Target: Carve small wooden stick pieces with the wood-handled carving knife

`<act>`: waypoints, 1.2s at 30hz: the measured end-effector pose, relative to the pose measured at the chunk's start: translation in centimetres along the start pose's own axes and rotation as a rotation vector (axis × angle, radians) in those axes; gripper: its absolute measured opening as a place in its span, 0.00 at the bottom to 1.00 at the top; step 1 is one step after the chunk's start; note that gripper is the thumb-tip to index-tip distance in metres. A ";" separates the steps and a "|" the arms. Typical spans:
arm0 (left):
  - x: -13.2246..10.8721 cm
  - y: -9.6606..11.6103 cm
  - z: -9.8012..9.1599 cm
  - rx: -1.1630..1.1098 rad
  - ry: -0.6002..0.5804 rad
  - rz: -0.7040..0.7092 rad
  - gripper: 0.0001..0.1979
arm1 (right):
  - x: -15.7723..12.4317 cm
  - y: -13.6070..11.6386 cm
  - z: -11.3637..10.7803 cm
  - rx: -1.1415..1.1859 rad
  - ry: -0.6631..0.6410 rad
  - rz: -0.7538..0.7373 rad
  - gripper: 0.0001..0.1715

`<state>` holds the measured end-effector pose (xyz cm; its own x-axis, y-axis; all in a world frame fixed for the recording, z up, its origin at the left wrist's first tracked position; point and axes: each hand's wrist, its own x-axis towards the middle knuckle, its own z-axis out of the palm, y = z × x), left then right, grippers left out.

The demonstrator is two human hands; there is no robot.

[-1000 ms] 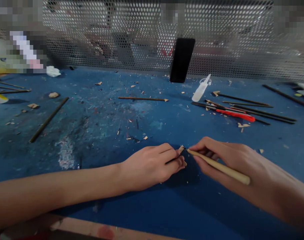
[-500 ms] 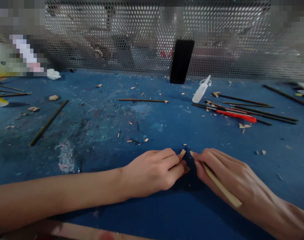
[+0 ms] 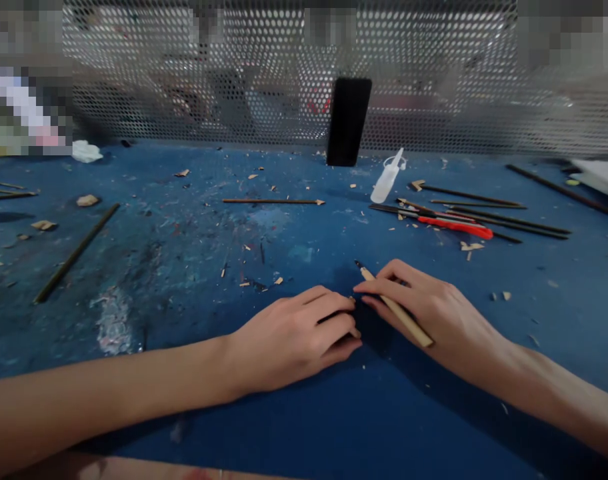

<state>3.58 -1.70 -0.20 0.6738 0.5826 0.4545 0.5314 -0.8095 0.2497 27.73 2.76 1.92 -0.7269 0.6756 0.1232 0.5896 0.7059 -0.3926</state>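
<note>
My left hand (image 3: 289, 340) rests on the blue bench, curled around a thin stick (image 3: 355, 332). Most of the stick is hidden by my fingers, and only pale wooden bits show past them. My right hand (image 3: 429, 313) holds a wood-handled carving tool (image 3: 397, 307) like a pencil. Its dark metal tip (image 3: 358, 264) points up and left, clear of my left fingers, and its handle end sits near my right palm. The two hands nearly meet, with the tool lying just above my left fingertips.
A red utility knife (image 3: 457, 227) lies among thin dark sticks at the right. Near it stands a plastic glue bottle (image 3: 387, 179). A black phone (image 3: 349, 121) leans against a perforated metal screen (image 3: 434, 113). Wood shavings are scattered over the paint-stained blue bench (image 3: 184, 267).
My right hand has turned and moved up and left, bringing the tool's dark tip into view above my left hand. The stick's pale tip is now less visible.
</note>
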 end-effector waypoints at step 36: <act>0.1 0.3 0.0 0.028 0.223 -0.061 0.06 | -1.9 -0.9 0.4 -0.042 0.312 -0.186 0.09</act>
<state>3.85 -1.89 -0.09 0.5113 0.5971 0.6181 0.5837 -0.7691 0.2602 28.43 0.80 1.70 -0.6842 0.5628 0.4639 0.4760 0.8265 -0.3006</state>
